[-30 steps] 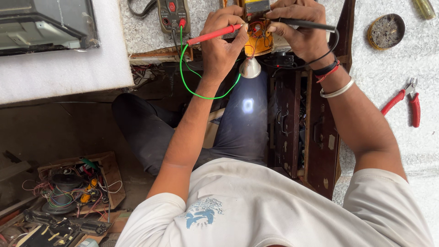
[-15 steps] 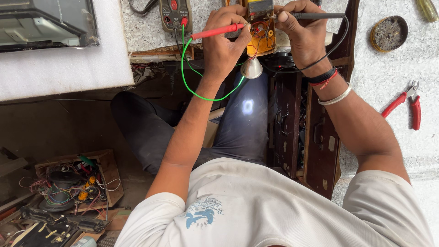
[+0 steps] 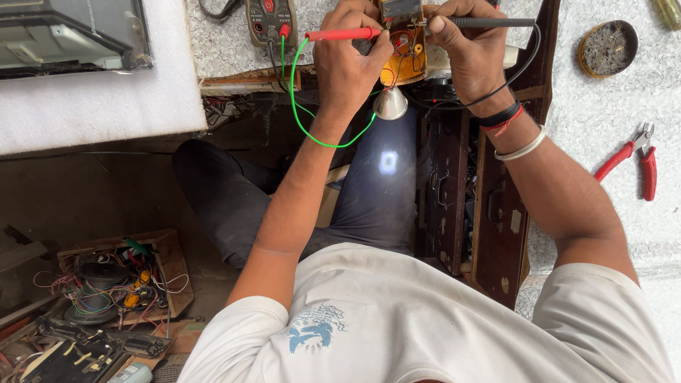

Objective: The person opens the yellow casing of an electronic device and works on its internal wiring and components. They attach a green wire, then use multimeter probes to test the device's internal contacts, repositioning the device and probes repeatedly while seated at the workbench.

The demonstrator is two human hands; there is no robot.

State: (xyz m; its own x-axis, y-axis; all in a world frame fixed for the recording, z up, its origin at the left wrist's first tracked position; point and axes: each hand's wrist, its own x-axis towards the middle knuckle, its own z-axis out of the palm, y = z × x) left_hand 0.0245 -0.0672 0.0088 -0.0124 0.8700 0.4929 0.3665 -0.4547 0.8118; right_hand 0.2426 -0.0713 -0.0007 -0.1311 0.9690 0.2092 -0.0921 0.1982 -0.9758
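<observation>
Speckled bench at top centre: red probe was pinched in left hand, black probe in right hand, tips converged on orange part for contact.

- Left hand: arm stretched forward from the shoulder, elbow slightly bent, back of hand up, fingers curled shut in a pinch grip.
- Right hand: forearm angled inward, wrist bent, thumb and fingers pinched closed, thumbnail visible.
- Both hands close together, near top of view, almost touching.
- Forearms bare; short sleeves at shoulders.
</observation>
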